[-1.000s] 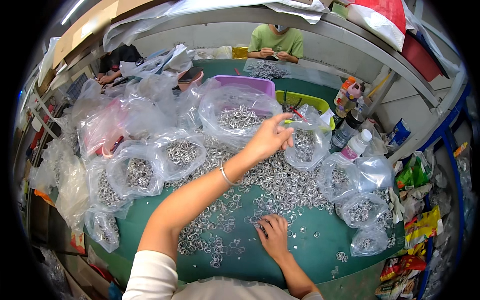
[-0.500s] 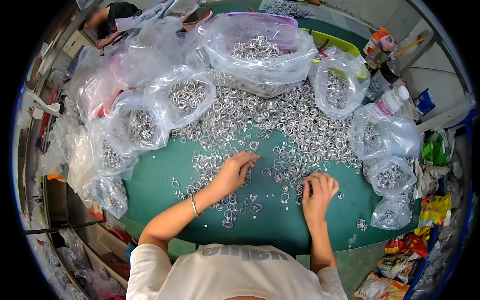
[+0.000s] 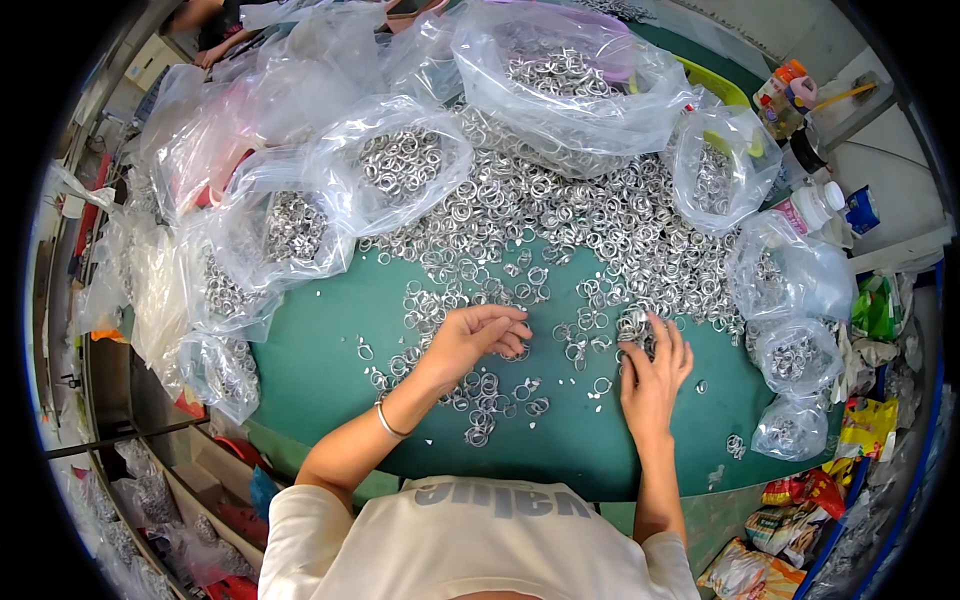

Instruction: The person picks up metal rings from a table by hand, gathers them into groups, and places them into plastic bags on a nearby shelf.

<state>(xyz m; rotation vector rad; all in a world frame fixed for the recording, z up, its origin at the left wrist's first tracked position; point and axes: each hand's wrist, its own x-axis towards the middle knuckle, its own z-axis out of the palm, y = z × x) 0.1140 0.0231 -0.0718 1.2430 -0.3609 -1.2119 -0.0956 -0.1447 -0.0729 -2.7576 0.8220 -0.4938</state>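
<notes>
By a pale wall (image 3: 800, 32), green table (image 3: 540, 462), rings (image 3: 680, 280), right grip (image 3: 653, 376) wide (left grip (image 3: 472, 338) unclear)

Our left forearm (image 3: 362, 437) angles inward, our left hand (image 3: 470, 341) turned rightward, fingers (image 3: 508, 328) loosely curled; our right forearm (image 3: 657, 480) runs nearly straight forward, our right hand (image 3: 653, 382) slightly bent-fingered.

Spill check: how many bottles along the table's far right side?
4 visible, back to front: orange-capped bottle, pink-topped bottle, black-lidded bottle, white-capped bottle. Others may be hidden behind.
</notes>
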